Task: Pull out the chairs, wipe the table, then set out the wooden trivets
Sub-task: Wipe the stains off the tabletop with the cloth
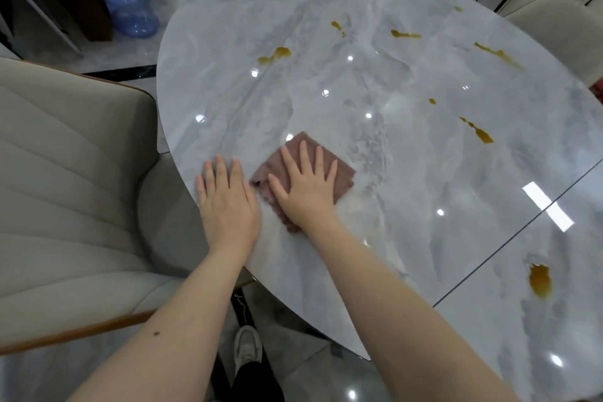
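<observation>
My right hand (305, 188) lies flat, fingers spread, hiding much of the cloth (339, 173); left hand (228, 202) flat on the table (408, 147), holding nothing. No writing visible.

Glossy grey marble table (408, 147) with amber spills, folded brownish cloth (339, 173) flat near its edge, beige padded chair (65, 179) beside it
</observation>
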The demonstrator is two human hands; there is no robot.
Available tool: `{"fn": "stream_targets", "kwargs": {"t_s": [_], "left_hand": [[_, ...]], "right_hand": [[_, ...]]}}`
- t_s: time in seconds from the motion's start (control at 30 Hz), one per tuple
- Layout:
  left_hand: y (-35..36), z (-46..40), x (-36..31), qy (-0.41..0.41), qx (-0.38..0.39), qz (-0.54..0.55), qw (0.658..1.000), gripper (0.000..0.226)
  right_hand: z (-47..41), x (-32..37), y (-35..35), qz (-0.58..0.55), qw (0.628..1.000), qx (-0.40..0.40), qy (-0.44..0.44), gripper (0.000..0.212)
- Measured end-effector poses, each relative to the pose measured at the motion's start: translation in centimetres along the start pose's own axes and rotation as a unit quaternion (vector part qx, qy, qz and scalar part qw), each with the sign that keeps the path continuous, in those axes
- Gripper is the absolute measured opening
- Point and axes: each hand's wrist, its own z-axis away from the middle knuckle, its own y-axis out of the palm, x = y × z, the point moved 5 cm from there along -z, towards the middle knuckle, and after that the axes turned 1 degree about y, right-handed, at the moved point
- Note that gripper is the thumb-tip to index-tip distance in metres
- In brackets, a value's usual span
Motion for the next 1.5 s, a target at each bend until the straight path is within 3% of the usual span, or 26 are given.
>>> {"fn": "stream_targets", "kwargs": {"t_s": [0.1,0.17,0.3,0.43,0.5,0.63,0.73,0.83,1.0,1.2,1.5], "left_hand": [[-0.1,0.2,0.0,0.004,0.005,-0.01,1.0,0.047],[-0.2,0.2,-0.1,0.004,0.007,-0.007,1.0,0.047],[-0.2,0.2,-0.1,0.001,0.013,-0.008,1.0,0.049],[0.0,0.2,-0.1,-0.005,0.013,-0.006,1.0,0.049],[-0.1,0.2,0.0,-0.004,0.01,-0.002,1.0,0.049],[-0.3,0.0,0.1,0.002,0.008,0.01,1.0,0.048],[-0.2,0.1,0.1,0.003,0.013,0.008,1.0,0.053],[-0.3,0.0,0.3,0.003,0.015,0.005,1.0,0.061],[-1.0,-1.6,1.4,-0.013,-0.002,0.021,1.0,0.041],[-1.4,-8.1,4.5,-0.008,-0.036,0.014,0.999,0.039],[-0.3,-13.2,6.7,-0.008,-0.005,-0.005,1.0,0.053]], "right_hand": [[4.1,-1.0,0.0,0.005,0.997,0.023,-0.068,0.066],[5.2,-3.7,-0.5,0.009,0.997,0.03,-0.067,0.066],[3.1,-8.7,-1.4,0.018,0.999,0.026,0.022,0.061],[0.9,-7.2,-0.8,0.011,0.992,0.0,0.126,0.056],[1.3,-5.2,-0.4,0.012,0.995,0.0,0.099,0.054],[5.7,-2.1,-0.4,0.008,0.997,0.019,-0.071,0.061],[6.7,-2.1,-0.3,0.004,0.991,0.044,-0.129,0.064],[3.4,-1.0,-0.6,-0.002,0.994,0.038,-0.101,0.064],[-3.3,2.9,0.3,0.002,0.999,0.025,-0.048,0.053],[-8.3,6.8,1.0,0.009,0.996,0.007,-0.083,0.055],[-15.6,11.6,1.3,-0.029,0.991,0.009,-0.13,0.049]]}}
